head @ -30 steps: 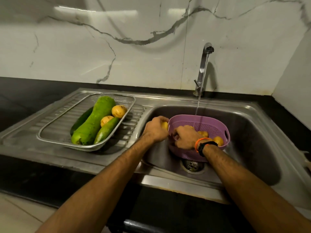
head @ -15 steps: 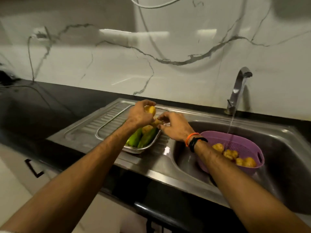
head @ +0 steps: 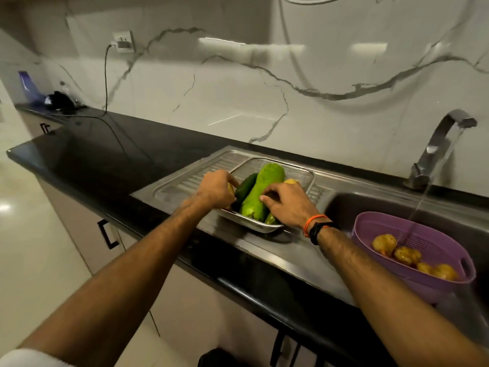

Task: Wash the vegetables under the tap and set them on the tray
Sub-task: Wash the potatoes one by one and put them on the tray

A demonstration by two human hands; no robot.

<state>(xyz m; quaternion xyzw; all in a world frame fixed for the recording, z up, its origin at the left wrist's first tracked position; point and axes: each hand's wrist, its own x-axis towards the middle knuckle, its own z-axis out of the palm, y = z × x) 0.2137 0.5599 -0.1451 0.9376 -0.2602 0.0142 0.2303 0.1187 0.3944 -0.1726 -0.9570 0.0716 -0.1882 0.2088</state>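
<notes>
Two washed potatoes are being set down in the tray [head: 308,172] among the green vegetables.
Left hand [head: 215,190] curls round one potato [head: 230,188] at the tray's left side, beside the dark cucumber [head: 244,186]; right hand [head: 287,206] reaches over the big pale-green gourd [head: 260,193], fingers curled, but whether it grips anything cannot be told. Next, likely: let go, then return to the purple colander [head: 370,223] in the sink [head: 344,205], where more potatoes [head: 407,255] wait under the running tap [head: 439,144].
</notes>
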